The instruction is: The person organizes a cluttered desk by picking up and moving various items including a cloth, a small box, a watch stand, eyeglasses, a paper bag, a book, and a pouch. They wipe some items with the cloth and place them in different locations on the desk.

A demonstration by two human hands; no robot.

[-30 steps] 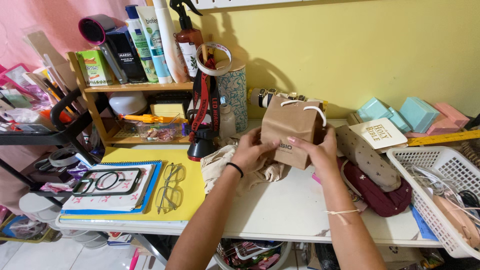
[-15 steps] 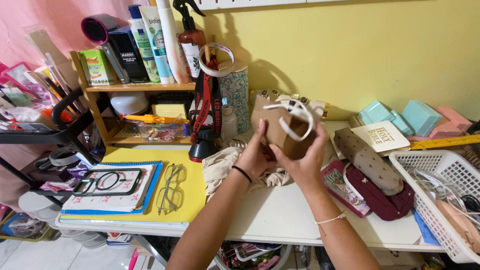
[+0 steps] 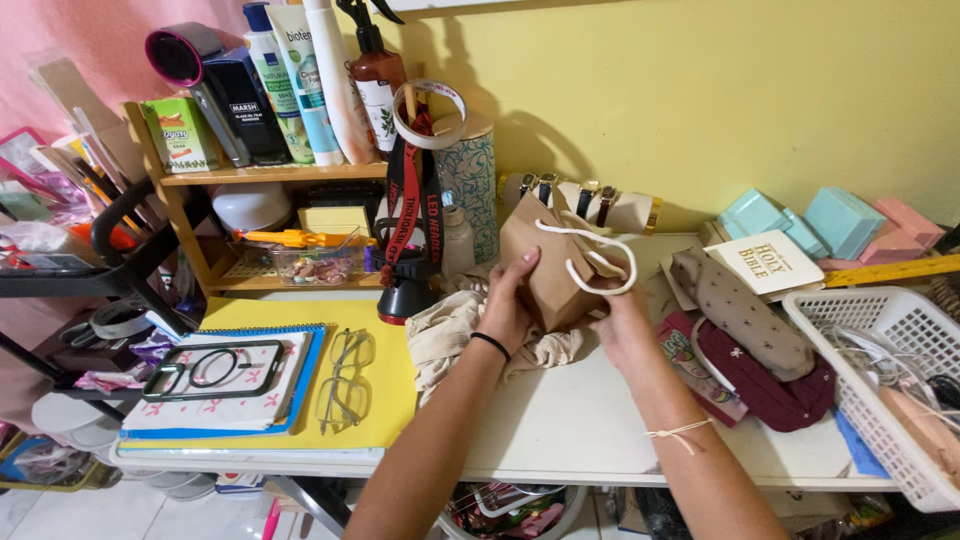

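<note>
We've got both hands on a small brown paper gift bag (image 3: pixel 553 262) w/ white cord handles (image 3: pixel 592 256), held above the white desk (image 3: pixel 560 420) near its back edge. Left hand (image 3: pixel 507 303) wraps the bag's left side, thumb and fingers closed onto the paper; right hand (image 3: pixel 617 322) sits low on the bag's right side, fingers pressed to it, tho the bag hides part of that hand so we can't tell exactly how the fingertips lie. Both hands clamp the bag betw. them, prob. bc it's light and floppy and needs two-sided support to keep its shape.

The bag tilts, top leaning away from us and to the right, so the cord loops flop over the upper right edge rather than standing up. Paper looks creased and a bit dented at the grip. Mouth isn't visible to us; can't say if anything's inside.

Right under the grip lies a crumpled beige cloth (image 3: pixel 462 335), touching or nearly touching the bag's bottom. Just left of the left hand: a black-based lamp or stand w/ a red lanyard (image 3: pixel 409 215), then eyeglasses (image 3: pixel 343 380) on a yellow pad (image 3: pixel 395 385). Right of the right hand: a dotted grey-brown pouch (image 3: pixel 738 312) over a maroon one (image 3: pixel 775 385), and a white plastic basket (image 3: pixel 850 330) farther out. Behind the bag, a watch roll (image 3: pixel 590 200) against the yellow wall.
</note>
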